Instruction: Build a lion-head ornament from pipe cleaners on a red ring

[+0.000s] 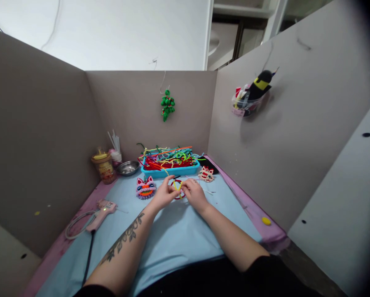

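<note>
Between my hands is a small ring of dark red pipe cleaner with yellow pipe cleaner (177, 185) bent across it. My left hand (164, 194) pinches it from the left side, thumb and fingers closed on its edge. From the right, my right hand (195, 195) has its fingertips closed on the yellow strand; the exact grip is partly hidden. A purple, pink and orange pipe-cleaner animal face (146, 188) lies left of my left hand. Beyond my right hand rests a cream and red pipe-cleaner face (206, 174).
A blue tray (172, 171) heaped with coloured pipe cleaners stands at the back. To the left are a pink glue gun (101, 215) with its cord, a metal bowl (128, 168) and a lidded cup (104, 168). A yellow disc (266, 221) lies at the right edge. Partition walls enclose the table.
</note>
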{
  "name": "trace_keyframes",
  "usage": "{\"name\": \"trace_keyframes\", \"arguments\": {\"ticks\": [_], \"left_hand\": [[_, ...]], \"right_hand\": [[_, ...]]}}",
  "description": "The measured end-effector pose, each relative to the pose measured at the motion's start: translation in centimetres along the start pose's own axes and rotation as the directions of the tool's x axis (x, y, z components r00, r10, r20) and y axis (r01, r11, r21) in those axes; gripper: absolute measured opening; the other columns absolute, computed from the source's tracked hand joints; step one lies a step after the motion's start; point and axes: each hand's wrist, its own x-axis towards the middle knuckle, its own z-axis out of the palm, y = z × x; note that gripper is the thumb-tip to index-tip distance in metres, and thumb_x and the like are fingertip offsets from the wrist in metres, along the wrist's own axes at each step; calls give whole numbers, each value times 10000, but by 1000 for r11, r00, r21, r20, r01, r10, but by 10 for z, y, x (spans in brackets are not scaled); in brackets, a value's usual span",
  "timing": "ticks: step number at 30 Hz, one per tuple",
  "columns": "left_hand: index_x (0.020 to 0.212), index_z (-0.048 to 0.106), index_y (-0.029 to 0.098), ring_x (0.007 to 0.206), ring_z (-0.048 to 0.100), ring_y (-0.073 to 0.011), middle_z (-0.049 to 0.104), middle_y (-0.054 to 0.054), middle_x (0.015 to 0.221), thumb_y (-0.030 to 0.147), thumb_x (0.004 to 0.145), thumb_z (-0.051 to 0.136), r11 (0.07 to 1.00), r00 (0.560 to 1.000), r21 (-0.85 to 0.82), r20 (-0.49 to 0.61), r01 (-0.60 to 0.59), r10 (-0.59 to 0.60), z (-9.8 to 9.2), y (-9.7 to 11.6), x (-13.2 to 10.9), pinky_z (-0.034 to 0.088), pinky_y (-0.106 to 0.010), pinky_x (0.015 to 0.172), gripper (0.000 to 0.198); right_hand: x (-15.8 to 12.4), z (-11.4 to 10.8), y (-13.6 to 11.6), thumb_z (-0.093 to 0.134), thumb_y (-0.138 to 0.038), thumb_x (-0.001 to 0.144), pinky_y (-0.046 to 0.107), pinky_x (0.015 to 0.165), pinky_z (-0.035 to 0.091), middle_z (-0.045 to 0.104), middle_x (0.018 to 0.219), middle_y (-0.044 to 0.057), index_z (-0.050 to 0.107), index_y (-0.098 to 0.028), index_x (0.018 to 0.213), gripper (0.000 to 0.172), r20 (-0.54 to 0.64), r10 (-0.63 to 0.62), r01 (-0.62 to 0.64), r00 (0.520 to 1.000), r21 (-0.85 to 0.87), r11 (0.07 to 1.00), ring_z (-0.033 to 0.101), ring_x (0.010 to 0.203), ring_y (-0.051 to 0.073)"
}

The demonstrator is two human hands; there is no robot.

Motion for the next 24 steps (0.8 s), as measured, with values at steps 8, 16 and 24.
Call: {"name": "trace_keyframes", "arguments": {"ticks": [8,16,24], "left_hand": [[1234,303,162,539,539,-104,561,46,602,348,694,667,999,998,-52,-54,-16,13,2,5,0,396,-203,521,677],[1191,342,164,550,547,-102,555,53,591,333,690,665,998,992,-51,-123,-25,19,0,4,2,398,-203,541,619],[1154,380,158,544,560,-118,568,47,584,324,643,686,996,947,-85,-318,27,-52,-6,2,5,387,-208,524,618]], "right_hand": [[2,-1,-2,535,-190,797,342,790,384,560,783,44,627,-199,725,117,-57,57,-55,997,31,998,481,849,200],[2,0,-2,501,-204,805,365,860,389,552,920,68,646,-199,874,161,-180,113,-97,977,97,991,488,947,206],[-1,-3,-7,501,-208,800,378,875,388,534,903,63,611,-194,863,128,-258,77,-65,963,53,996,491,951,210]]}}
